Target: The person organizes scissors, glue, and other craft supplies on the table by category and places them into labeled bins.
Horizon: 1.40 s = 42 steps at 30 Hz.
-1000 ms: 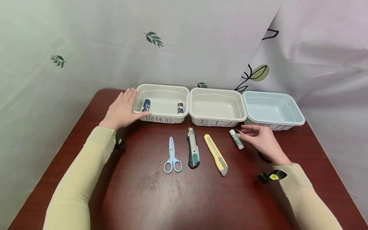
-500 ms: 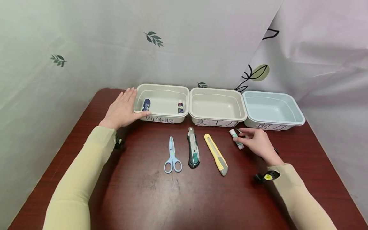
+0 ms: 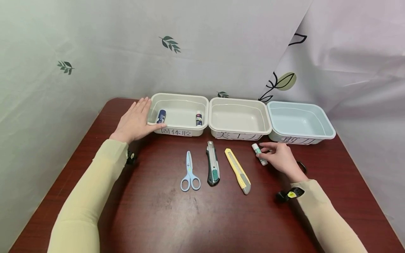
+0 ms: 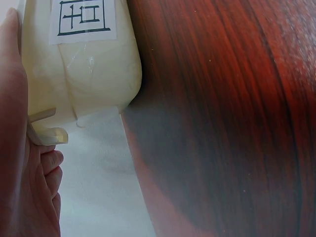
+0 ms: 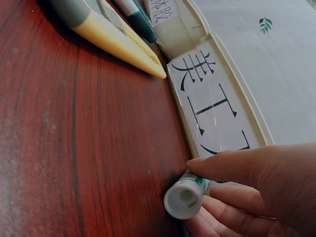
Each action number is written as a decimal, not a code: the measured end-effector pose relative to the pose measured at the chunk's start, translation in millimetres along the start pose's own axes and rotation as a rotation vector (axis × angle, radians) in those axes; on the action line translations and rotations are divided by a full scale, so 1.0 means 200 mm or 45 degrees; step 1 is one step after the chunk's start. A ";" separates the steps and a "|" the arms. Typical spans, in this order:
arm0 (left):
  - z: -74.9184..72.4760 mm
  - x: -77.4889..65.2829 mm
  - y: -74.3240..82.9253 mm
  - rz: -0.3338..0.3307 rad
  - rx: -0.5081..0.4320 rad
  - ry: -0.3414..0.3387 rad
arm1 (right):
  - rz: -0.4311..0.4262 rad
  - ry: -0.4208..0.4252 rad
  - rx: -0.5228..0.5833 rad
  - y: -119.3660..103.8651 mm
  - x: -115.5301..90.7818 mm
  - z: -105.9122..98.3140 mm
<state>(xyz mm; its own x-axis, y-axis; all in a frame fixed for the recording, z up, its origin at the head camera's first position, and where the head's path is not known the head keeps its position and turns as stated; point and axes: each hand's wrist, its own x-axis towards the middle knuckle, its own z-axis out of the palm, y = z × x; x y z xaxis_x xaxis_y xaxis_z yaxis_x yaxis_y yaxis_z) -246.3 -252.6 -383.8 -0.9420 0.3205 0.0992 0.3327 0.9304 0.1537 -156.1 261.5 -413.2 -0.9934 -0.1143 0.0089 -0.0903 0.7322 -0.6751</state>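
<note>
My left hand [image 3: 134, 121] rests on the left end of a cream bin [image 3: 178, 96], fingers straight along its side and thumb over the front rim. Inside that bin lie two blue glue sticks, one at the left [image 3: 161, 116] and one at the right [image 3: 198, 118]. My right hand [image 3: 280, 156] pinches a white and green glue stick [image 5: 186, 197] between thumb and fingers, low over the table. Left of it lie a yellow utility knife [image 3: 237, 170], a silver and black utility knife [image 3: 213, 164] and light blue scissors [image 3: 190, 172].
A second cream bin [image 3: 238, 102] and a light blue bin [image 3: 300, 105] continue the row along the back of the dark red table [image 3: 202, 225]. Labels with Chinese characters face front. A dark ring handle [image 3: 302, 167] shows from under my right hand.
My right hand has moved left and slightly down onto the white and green glue stick, its thumb and fingers closing around it. My left hand has stayed on the bin.
</note>
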 end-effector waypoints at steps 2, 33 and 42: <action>0.00 0.00 0.00 -0.003 0.002 -0.002 | -0.004 0.003 -0.003 0.00 0.00 0.01; 0.00 -0.01 0.00 -0.006 0.002 0.002 | -0.086 -0.029 0.081 -0.12 -0.01 0.00; 0.00 0.00 0.00 -0.008 0.000 -0.002 | -0.130 -0.076 0.167 -0.20 0.00 0.01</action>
<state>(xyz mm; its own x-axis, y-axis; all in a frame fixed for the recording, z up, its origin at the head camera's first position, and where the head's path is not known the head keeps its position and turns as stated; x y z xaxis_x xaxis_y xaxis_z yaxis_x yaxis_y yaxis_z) -246.3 -252.1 -383.4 -0.9441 0.3152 0.0964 0.3270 0.9323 0.1545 -151.8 230.6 -387.7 -0.9732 -0.2262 0.0408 -0.1765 0.6216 -0.7632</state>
